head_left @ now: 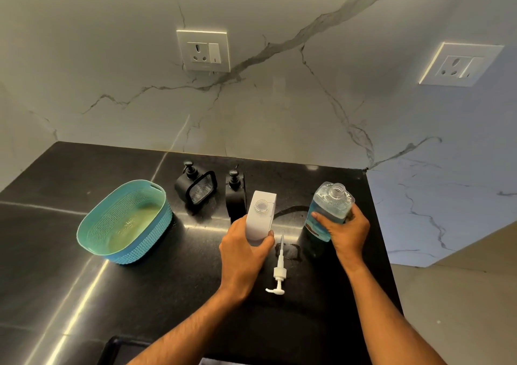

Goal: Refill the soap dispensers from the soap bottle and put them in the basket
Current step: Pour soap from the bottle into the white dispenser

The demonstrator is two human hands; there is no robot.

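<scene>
Gripped in the left hand (pixel 246 248), the white soap dispenser (pixel 261 215) stands upright on the black countertop (pixel 70 266), fingers and thumb curled round its lower body. Its neck is uncapped and faces up. The right hand (pixel 345 231) wraps the clear soap bottle (pixel 330 206), which holds blue liquid; the bottle mouth is open and the bottle leans slightly toward 11 o'clock. Whether its base touches the counter cannot be told.

Head view, positions taken from the white soap dispenser:
- White pump head (pixel 278 271): lies flat on the countertop at 5 o'clock, between the two forearms, tube pointing to 12 o'clock, nozzle end nearest the camera.
- Soap bottle: at 3 o'clock, near but apart.
- First black dispenser (pixel 236 194): just beside, at 10 o'clock, pump fitted.
- Second black dispenser (pixel 195 187): at 10 o'clock, farther out, pump fitted, clear front panel tilted toward the camera.
- Teal basket (pixel 92 226): at 9 o'clock, well apart, resting on the countertop, nothing visible inside.
- Wet patches on the countertop: at 2 o'clock and beside the pump tube.

Marble wall (pixel 279 107) rises behind the countertop. Two socket plates are mounted on it: one (pixel 203 51) at 12 o'clock, one (pixel 460 65) at 2 o'clock.
</scene>
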